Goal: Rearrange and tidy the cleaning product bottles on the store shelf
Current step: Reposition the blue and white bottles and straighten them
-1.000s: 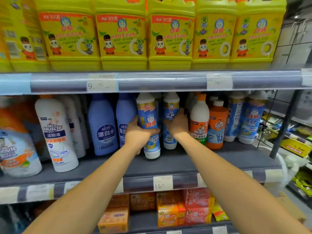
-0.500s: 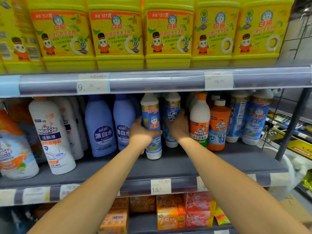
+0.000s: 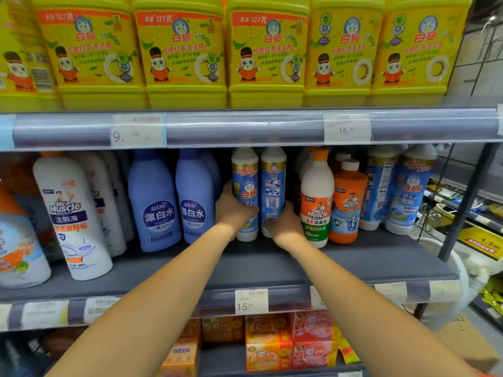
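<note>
This is a shop: the grey shelf (image 3: pixel 272 268) has price tags (image 3: pixel 251 302) on its front rail, and identical yellow detergent jugs (image 3: pixel 185 50) line up at 12 o'clock.

Bare left hand (image 3: pixel 234 210), bare right hand (image 3: pixel 285 224), bare forearms (image 3: pixel 163 295), orange sleeve edge (image 3: pixel 487 374) on right arm

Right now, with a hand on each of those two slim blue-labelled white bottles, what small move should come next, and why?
Probably the right hand should twist its slim blue-labelled white bottle until the front faces out. Its barcode side shows now, while the neighbour bottle in the left hand shows its cat logo.
</note>
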`<action>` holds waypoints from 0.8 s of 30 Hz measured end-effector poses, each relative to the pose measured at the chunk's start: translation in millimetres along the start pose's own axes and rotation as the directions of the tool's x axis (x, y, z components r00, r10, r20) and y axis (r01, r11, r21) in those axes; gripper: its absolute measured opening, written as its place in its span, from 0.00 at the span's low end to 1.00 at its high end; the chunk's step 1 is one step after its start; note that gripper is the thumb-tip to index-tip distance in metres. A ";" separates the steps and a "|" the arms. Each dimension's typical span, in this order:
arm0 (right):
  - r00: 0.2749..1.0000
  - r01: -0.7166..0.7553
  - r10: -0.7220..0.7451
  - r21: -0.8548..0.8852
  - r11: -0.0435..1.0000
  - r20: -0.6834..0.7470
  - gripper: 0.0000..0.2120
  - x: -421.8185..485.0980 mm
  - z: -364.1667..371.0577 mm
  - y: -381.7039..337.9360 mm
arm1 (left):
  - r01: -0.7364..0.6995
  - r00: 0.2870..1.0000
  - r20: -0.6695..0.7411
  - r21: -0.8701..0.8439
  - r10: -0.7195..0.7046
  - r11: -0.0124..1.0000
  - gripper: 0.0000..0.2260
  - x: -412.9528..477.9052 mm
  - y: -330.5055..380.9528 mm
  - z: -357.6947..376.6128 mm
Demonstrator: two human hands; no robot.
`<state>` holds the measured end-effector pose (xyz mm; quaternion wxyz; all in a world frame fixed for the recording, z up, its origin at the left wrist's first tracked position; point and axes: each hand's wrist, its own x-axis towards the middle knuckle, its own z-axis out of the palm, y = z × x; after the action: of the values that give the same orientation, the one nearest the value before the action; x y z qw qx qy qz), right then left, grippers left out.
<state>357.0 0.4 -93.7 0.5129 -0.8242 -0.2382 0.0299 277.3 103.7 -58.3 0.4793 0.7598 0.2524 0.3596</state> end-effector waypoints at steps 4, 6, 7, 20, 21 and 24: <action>1.000 -0.014 0.016 -0.102 0.995 0.016 0.29 1.5 4.2 4.3 | 0.105 0.992 0.058 0.102 -0.111 0.989 0.30 -8.6 -27.5 9.3; 1.000 -0.021 0.024 -0.116 0.993 0.018 0.30 3.4 5.5 6.3 | 0.146 0.986 0.063 0.119 -0.154 0.982 0.29 -11.1 -39.5 13.9; 1.000 -0.023 0.025 -0.118 0.993 0.018 0.31 4.2 6.1 7.4 | 0.154 0.985 0.066 0.113 -0.162 0.982 0.28 -10.5 -43.0 15.2; 1.000 -0.006 0.010 -0.145 0.989 0.025 0.29 7.2 11.8 14.3 | 0.104 0.988 0.102 0.100 -0.115 0.989 0.24 2.6 -54.7 18.6; 1.000 -0.002 0.006 -0.141 0.990 0.029 0.29 7.0 12.3 14.0 | 0.102 0.988 0.102 0.104 -0.112 0.989 0.24 2.4 -55.4 18.7; 0.999 0.021 -0.015 -0.137 0.990 0.047 0.28 5.0 12.8 13.1 | 0.097 0.987 0.119 0.113 -0.111 0.989 0.25 1.3 -55.9 18.6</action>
<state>362.4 8.4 -110.1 0.4496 -0.8545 -0.2588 0.0278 290.6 117.5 -114.0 0.4711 0.7910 0.2800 0.2719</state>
